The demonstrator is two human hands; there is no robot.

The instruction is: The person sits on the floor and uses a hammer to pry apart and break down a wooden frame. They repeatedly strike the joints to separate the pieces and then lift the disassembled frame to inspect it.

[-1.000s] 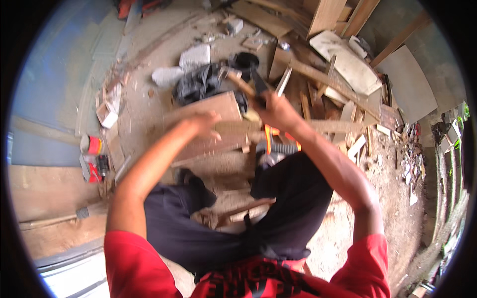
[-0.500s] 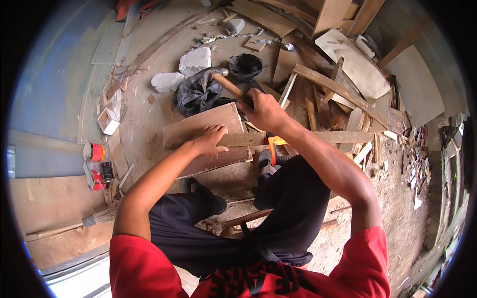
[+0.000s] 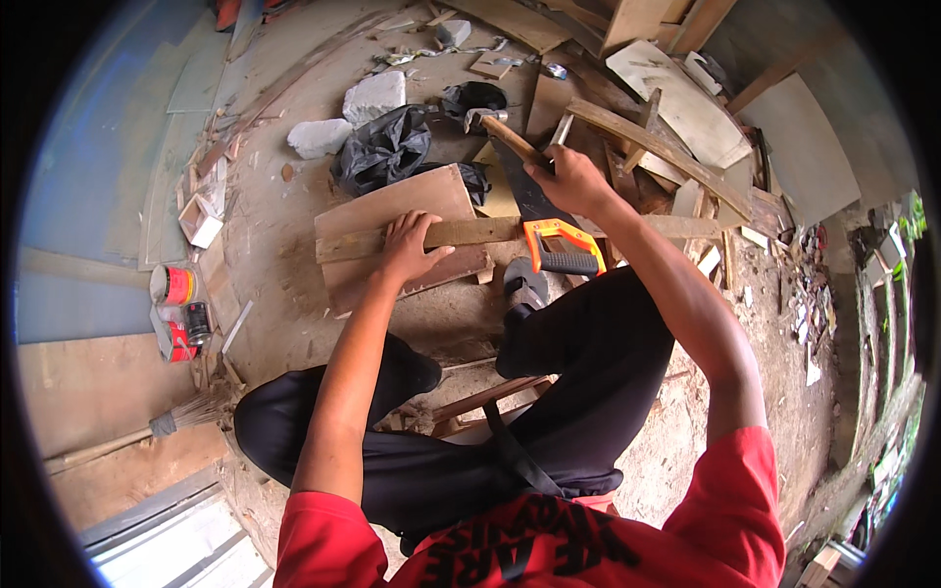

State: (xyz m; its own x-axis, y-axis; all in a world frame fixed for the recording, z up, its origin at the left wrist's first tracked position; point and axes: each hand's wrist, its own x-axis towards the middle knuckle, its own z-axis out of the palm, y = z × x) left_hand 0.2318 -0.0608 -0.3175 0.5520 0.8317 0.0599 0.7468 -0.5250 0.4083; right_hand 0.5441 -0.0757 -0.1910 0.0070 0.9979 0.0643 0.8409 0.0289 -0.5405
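My right hand point(image 3: 569, 179) is closed round the wooden handle of a hammer point(image 3: 517, 142), raised above the workpiece with its metal head toward the far left. My left hand point(image 3: 410, 245) lies on a long wooden strip point(image 3: 480, 231), fingers spread and thumb apart. The strip crosses a reddish-brown wooden board point(image 3: 431, 196), and part of the board shows on the strip's near side. Just right of the board, an orange-and-black handsaw handle point(image 3: 570, 263) lies close to my knee; how its blade lies I cannot tell.
Black plastic bags point(image 3: 387, 147) and white blocks point(image 3: 374, 96) lie beyond the board. Scrap wood point(image 3: 676, 167) is heaped at the far right. Paint cans point(image 3: 174, 285) and a broom point(image 3: 176, 421) are at the left. A shoe point(image 3: 524, 284) is beside the saw handle.
My right hand has swung the hammer to the right, away from the bags. The left hand stays on the strip, its fingers more spread. The saw handle shows more fully, and the view has shifted.
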